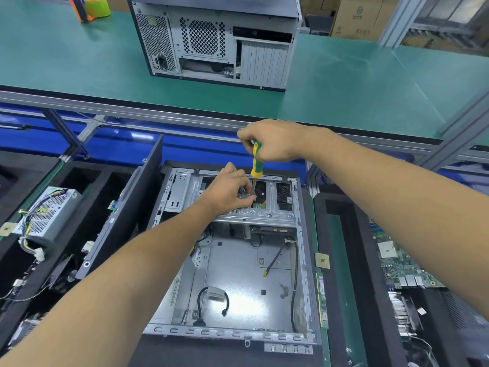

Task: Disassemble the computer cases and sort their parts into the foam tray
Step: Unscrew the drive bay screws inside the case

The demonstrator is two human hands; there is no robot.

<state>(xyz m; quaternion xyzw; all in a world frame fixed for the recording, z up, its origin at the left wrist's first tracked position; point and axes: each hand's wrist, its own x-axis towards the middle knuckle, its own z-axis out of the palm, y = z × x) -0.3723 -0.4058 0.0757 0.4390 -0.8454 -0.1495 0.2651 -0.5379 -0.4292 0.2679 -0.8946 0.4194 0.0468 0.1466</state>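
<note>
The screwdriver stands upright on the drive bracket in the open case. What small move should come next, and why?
Probably turn the screwdriver to loosen the screw. The right hand grips its yellow-green handle, the left hand pinches the shaft near the tip, and the tip sits on the drive bracket, which is not yet out of the open case.

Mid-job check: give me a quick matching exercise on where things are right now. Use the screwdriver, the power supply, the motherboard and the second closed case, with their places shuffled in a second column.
Things:
1. screwdriver
2. power supply
3. motherboard
4. closed case

Places:
A. upright on the green bench at the back
B. in the foam tray on the left
C. in the right hand, tip down at the drive bracket of the open case
D. in the foam tray on the right

Pairs: 1-C, 2-B, 3-D, 4-A
</note>
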